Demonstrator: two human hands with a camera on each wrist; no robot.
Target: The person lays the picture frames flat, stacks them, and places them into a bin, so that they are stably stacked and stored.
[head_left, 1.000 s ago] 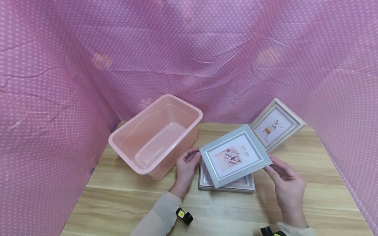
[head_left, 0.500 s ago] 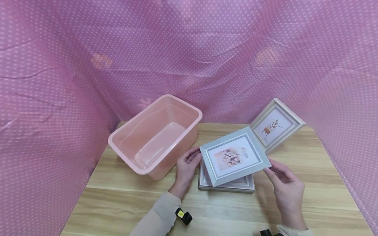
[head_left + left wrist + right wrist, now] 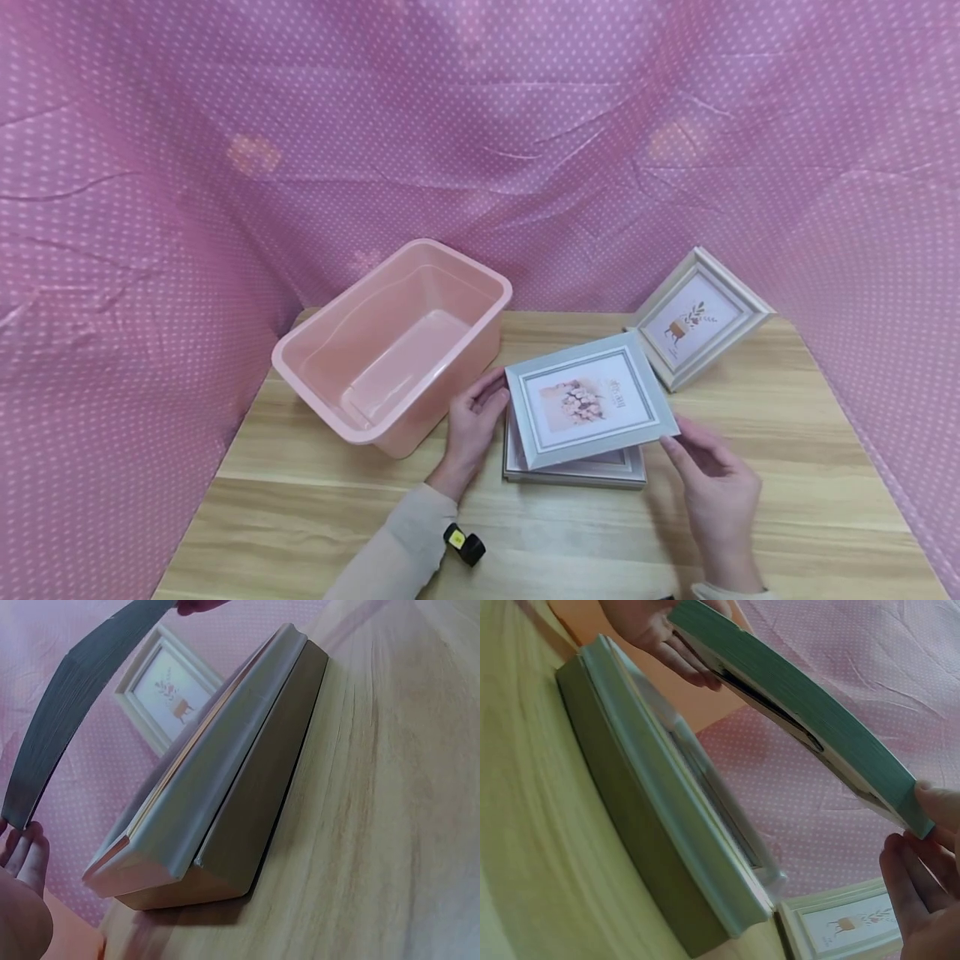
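Note:
A pale blue-grey picture frame [image 3: 588, 400] with a flower print is held up above a stack of frames [image 3: 577, 481] on the table. My left hand [image 3: 472, 425] pinches its left corner, and my right hand [image 3: 716, 483] pinches its lower right corner between thumb and fingers. Both wrist views show a gap between the raised picture frame [image 3: 817, 720] and the stack [image 3: 217, 772]. From the right wrist view its backing is partly visible. Two frames lie one on the other in the stack, squared up with each other.
A pink plastic tub [image 3: 397, 342] stands at the left, with nothing inside. Behind on the right, a cream picture frame [image 3: 697, 321] with a plant print stands propped at a slant. Pink dotted cloth [image 3: 480, 150] encloses the wooden table [image 3: 810, 467].
The blue-grey frame has turned slightly and its right side has come down and nearer. My right hand has moved left and down with it; my left hand stays almost in place.

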